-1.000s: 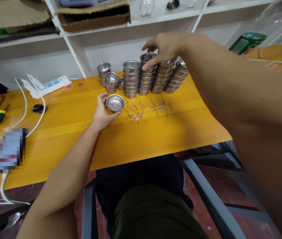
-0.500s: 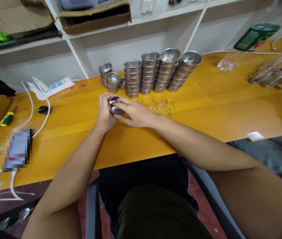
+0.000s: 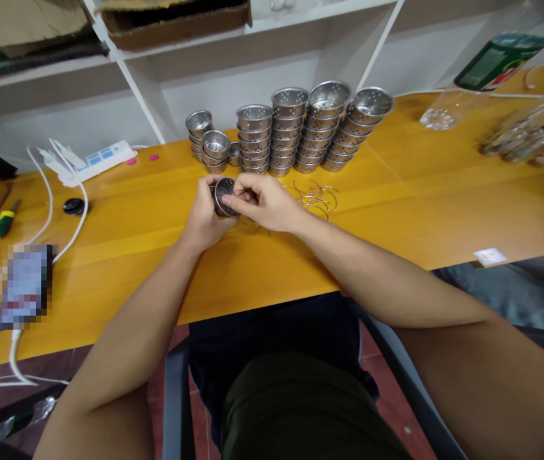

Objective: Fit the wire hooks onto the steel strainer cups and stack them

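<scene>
My left hand (image 3: 203, 214) is wrapped round a small perforated metal cup (image 3: 225, 197), whose open top faces up and toward my right hand. My right hand (image 3: 264, 203) is at the cup's right rim, its thumb over the opening and its fingers curled; what they pinch, if anything, is too small to make out. Thin curved wires (image 3: 317, 197) lie on the table just right of my right hand, a few more below it. Behind the hands stand several stacks of perforated metal cups (image 3: 254, 137), with shorter stacks (image 3: 215, 145) at their left.
On the left are a phone (image 3: 25, 284) with white cables, a power strip (image 3: 101, 163), a round black object (image 3: 74, 206) and a screwdriver (image 3: 3, 222). A plastic bottle (image 3: 497, 61) and a clear bag (image 3: 535, 134) are at the right. White shelving (image 3: 243, 83) rises behind.
My right hand has drawn its fingers out of the cup to its right rim and curled them. The cup is tilted more to the right. The whole view has shifted slightly.
</scene>
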Demonstrator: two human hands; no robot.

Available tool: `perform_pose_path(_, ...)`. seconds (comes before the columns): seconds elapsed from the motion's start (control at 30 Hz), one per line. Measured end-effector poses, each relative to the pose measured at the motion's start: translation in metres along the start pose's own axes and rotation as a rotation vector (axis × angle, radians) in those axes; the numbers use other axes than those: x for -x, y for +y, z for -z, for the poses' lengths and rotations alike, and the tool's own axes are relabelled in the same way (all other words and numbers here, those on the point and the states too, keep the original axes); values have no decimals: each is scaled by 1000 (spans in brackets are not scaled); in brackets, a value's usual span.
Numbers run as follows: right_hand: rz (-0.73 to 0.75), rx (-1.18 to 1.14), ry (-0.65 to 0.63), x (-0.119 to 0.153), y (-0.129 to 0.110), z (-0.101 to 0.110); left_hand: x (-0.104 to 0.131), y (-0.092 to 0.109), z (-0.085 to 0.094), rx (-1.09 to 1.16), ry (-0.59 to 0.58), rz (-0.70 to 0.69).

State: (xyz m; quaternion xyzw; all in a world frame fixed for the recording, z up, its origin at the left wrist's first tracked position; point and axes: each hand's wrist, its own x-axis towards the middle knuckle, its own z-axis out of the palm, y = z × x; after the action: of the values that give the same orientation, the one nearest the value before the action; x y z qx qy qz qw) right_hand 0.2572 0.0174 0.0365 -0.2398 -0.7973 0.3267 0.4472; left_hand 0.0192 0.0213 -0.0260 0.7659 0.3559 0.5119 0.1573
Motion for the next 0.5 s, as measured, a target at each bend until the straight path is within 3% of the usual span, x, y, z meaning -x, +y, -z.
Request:
perform_pose_path(0.2,-55,-190,89,-1,-5,8,-1,-13,-9,43,56,-34)
perform_pose_path(0.37,-37,-444,59,-3,5,30,2,-32,-6,280,110,133)
perform_pose_path(0.5,-94,-394,-55,-1,21,32,6,-32,-6,474,0,254)
